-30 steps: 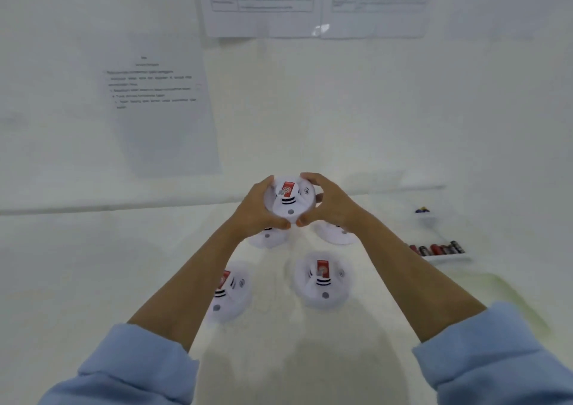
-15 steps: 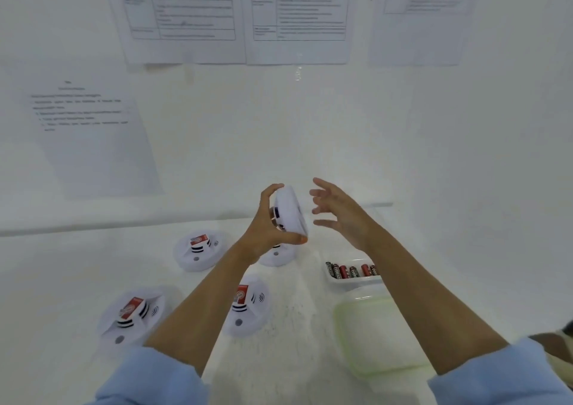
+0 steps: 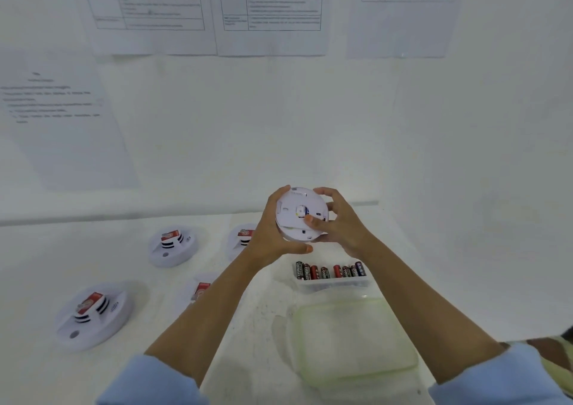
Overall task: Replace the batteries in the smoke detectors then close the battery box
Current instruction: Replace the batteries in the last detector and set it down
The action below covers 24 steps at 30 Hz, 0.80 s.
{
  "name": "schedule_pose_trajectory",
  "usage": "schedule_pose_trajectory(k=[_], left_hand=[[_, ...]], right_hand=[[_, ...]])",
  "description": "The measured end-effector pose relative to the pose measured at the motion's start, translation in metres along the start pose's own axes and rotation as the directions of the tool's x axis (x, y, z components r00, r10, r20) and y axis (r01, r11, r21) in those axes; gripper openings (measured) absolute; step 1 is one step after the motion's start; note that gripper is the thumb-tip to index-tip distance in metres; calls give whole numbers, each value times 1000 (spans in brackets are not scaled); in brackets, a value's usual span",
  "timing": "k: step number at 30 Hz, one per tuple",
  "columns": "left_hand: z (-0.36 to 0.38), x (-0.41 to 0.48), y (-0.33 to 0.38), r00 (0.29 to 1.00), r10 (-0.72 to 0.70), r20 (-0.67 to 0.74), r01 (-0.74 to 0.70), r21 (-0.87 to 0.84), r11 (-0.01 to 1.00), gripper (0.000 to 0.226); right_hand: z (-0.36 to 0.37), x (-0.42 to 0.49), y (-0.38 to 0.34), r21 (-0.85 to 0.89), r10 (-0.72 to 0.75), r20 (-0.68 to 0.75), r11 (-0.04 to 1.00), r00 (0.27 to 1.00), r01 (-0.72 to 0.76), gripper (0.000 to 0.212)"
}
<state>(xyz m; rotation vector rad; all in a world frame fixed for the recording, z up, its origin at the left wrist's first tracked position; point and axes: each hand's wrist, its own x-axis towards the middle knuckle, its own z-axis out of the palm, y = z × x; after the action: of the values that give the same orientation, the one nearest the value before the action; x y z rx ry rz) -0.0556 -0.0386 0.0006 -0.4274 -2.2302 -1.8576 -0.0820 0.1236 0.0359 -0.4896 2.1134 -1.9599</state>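
Fingers of left hand and right hand curl round a smoke detector, held underside-up above the table — its markings blurred. The left arm half-hides the far detector and near detector; the open battery box lies below, lid beside it.

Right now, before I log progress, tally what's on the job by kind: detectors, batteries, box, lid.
Round white plastic smoke detectors: 5, one of them held
Cylindrical batteries: 8 showing
Clear plastic battery box: 1
Clear green-rimmed plastic lid: 1
Total: 15
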Motion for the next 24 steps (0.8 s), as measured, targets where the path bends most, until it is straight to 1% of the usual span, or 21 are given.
schedule_pose_trajectory(k=[3,5,7,8,10,12,13,15,16,20,24], left_hand=[[7,4,-3,999,5,-34,-4,13,1000,113],[11,5,-5,998,1,-61,0,28,1000,114],[14,4,-7,996,11,-91,-7,51,999,110],[15,4,-8,994,18,-104,-11,63,998,109],[15,3,-9,993,25,-118,-16,79,997,108],[15,3,-9,992,32,-120,-22,87,996,106],[15,3,-9,992,38,-117,-28,83,996,104],[14,4,-8,992,50,-113,-41,81,996,101],[14,5,-7,992,55,-112,-46,86,995,100],[11,5,-7,993,53,-105,-42,103,994,101],[10,7,-5,996,43,-83,-34,107,994,103]], right_hand=[[-7,-2,3,11,-13,24,1000,1000,12,52],[-11,-3,5,-11,-8,47,1000,999,8,53],[-14,-3,5,-108,-9,63,994,998,16,55],[-16,-2,4,-212,-45,57,976,997,56,58],[-20,0,2,-436,-182,56,880,982,188,68],[-21,1,-4,-575,-295,121,757,948,309,72],[-20,1,-8,-634,-312,176,690,934,350,71],[-17,3,-14,-736,-303,269,547,914,397,70],[-16,5,-16,-763,-285,295,505,912,405,70],[-17,12,-23,-777,-223,368,458,902,431,69],[-17,18,-26,-797,-219,400,396,890,456,68]])
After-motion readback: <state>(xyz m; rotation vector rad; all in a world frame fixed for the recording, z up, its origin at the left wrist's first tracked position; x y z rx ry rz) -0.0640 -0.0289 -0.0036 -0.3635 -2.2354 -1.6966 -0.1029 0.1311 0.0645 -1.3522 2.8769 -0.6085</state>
